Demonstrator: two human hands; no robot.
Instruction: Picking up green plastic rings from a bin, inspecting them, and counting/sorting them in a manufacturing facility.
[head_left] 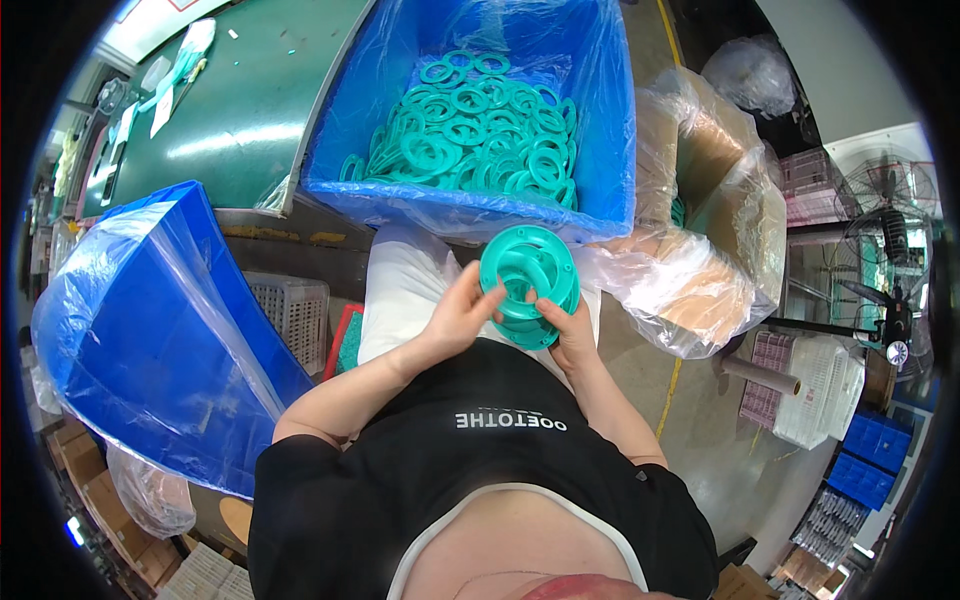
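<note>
Several green plastic flanged rings [549, 246] are held together in front of my body, overlapping one another. The fingers of my left hand [462, 312] are bent against their left edge, and a fingertip reaches over the opening. On the other side my right hand [573, 328] grips the lower right edge, its thumb over the rim. Just beyond my hands stands a blue bin [585, 120] lined with clear film, holding a heap of similar green rings [468, 130]. How many rings are in my hands is hard to tell.
A second blue bin [150, 330], also film-covered, stands at the left. A dark green table [260, 90] lies at the far left. To the right is an open cardboard box [690, 285] lined with clear plastic. Crates [800, 390] and a fan [885, 215] stand farther right.
</note>
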